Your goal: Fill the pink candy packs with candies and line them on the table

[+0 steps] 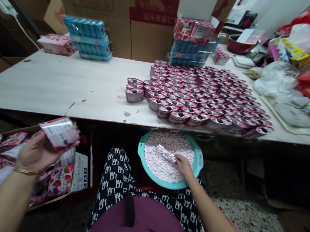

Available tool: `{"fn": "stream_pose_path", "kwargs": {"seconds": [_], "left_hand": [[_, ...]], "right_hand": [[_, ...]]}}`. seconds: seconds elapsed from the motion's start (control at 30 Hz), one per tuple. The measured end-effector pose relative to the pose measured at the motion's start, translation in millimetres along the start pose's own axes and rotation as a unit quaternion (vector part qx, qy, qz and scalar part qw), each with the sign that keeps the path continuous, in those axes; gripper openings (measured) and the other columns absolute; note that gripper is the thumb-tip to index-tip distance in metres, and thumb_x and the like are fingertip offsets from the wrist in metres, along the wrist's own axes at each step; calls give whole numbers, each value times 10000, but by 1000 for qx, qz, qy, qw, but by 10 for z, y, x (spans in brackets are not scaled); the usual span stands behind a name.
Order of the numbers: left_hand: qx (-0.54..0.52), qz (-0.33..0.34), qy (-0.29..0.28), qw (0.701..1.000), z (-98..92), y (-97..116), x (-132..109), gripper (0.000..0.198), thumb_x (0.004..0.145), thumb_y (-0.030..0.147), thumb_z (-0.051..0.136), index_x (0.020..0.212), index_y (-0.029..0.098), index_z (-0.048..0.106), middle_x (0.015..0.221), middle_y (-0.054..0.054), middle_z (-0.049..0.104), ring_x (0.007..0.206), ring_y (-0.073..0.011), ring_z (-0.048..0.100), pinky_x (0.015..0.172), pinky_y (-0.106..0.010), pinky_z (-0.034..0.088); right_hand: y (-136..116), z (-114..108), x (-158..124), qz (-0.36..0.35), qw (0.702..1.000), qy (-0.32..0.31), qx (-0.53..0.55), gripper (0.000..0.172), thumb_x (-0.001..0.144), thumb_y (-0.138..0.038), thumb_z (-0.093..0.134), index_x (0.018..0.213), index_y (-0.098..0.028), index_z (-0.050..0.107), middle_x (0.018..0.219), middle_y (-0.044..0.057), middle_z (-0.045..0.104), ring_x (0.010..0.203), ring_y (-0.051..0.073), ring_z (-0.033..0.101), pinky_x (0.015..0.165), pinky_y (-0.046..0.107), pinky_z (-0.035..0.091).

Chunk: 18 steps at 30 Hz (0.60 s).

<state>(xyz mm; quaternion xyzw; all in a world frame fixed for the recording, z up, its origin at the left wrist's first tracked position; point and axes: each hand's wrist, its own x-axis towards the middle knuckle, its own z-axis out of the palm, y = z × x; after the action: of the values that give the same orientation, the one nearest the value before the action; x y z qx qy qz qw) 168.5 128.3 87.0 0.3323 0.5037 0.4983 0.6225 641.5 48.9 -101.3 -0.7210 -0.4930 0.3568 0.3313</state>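
My left hand (37, 151) holds a pink and red printed packet (60, 133) above a carton of similar packets (60, 180) at the left. On my lap rests a turquoise basin (151, 173) filled with small whitish-pink pieces (162, 166). My right hand (184, 166) is at the basin's right side, its fingers pinched on a light, scoop-like thing covered with or made of the same pieces; its exact shape is unclear. Many round-topped red and pink packets (180, 116) with dark central holes stand in rows on the white table (102, 105).
Blue boxed packs (88, 38) stand at the back left beside a pink box (57, 44). More blue packs (187, 53) are stacked behind the rows, before a large cardboard carton (150, 39). Plastic bags (276, 82) and a dark red bowl (241, 46) occupy the right.
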Motion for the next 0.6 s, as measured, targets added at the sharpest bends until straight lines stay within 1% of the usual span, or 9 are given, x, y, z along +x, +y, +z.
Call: {"fn": "stream_pose_path", "kwargs": {"seconds": [0.07, 0.1, 0.13, 0.2, 0.27, 0.33, 0.4, 0.5, 0.6], "left_hand": [[-84, -50, -59, 993, 439, -217, -137, 630, 680, 620, 482, 1205, 274, 467, 1238, -80, 521, 1154, -326, 445, 794, -486, 486], [-120, -76, -70, 987, 653, -380, -155, 649, 677, 636, 477, 1206, 259, 466, 1216, -100, 536, 1133, -327, 466, 784, -485, 488], [-149, -108, -71, 980, 854, -567, -143, 626, 688, 609, 496, 1199, 249, 470, 1171, -112, 563, 1103, -318, 496, 775, -476, 492], [-187, -177, -45, 965, 1204, -968, -59, 489, 731, 405, 571, 1176, 225, 478, 1031, -101, 625, 993, -263, 574, 764, -419, 504], [-205, -255, -48, 944, 1485, -1327, 56, 392, 745, 237, 579, 1126, 186, 505, 910, -87, 646, 859, -220, 619, 723, -374, 514], [-223, -306, -90, 921, 1715, -1589, 151, 312, 758, 195, 569, 1066, 159, 535, 866, -86, 646, 792, -207, 625, 669, -342, 514], [-238, -331, -144, 902, 1902, -1748, 208, 253, 773, 227, 566, 1013, 148, 558, 865, -92, 646, 785, -209, 621, 630, -320, 502], [-245, -353, -189, 883, 2107, -1862, 236, 221, 790, 263, 553, 977, 146, 570, 869, -91, 646, 789, -201, 618, 628, -306, 483], [-246, -366, -192, 877, 2224, -1925, 235, 205, 798, 267, 543, 967, 154, 572, 850, -77, 650, 763, -191, 623, 649, -317, 474]], "right_hand": [[-19, -95, -31, 2, 1000, -6, -2, 301, 697, -320, 412, 830, -160, 629, 742, 33, 634, 682, 160, 561, 665, 290, 460], [-37, -151, -46, 1, 1000, -13, -7, 308, 708, -324, 409, 850, -157, 626, 726, 28, 627, 654, 153, 555, 645, 285, 459], [-63, -212, -61, -2, 1000, -20, -14, 316, 719, -328, 407, 868, -154, 624, 707, 24, 619, 630, 148, 549, 628, 281, 456], [-142, -347, -95, -15, 999, -30, -27, 327, 735, -336, 407, 894, -149, 625, 684, 22, 609, 604, 142, 541, 612, 274, 450], [-266, -493, -135, -31, 998, -30, -35, 330, 749, -341, 409, 897, -149, 632, 690, 26, 613, 604, 141, 540, 607, 270, 447], [-433, -638, -178, -56, 997, -31, -51, 323, 761, -336, 411, 896, -155, 641, 728, 34, 630, 635, 144, 549, 624, 267, 446], [-628, -767, -216, -76, 993, -36, -82, 309, 773, -308, 408, 908, -169, 649, 778, 35, 650, 686, 146, 567, 657, 262, 443], [-928, -910, -247, -81, 980, -50, -173, 301, 785, -261, 404, 946, -219, 656, 859, 20, 674, 778, 150, 588, 693, 250, 433], [-1205, -982, -248, -86, 945, -72, -307, 308, 786, -227, 400, 947, -261, 660, 914, 19, 678, 843, 177, 598, 693, 265, 426]]}}
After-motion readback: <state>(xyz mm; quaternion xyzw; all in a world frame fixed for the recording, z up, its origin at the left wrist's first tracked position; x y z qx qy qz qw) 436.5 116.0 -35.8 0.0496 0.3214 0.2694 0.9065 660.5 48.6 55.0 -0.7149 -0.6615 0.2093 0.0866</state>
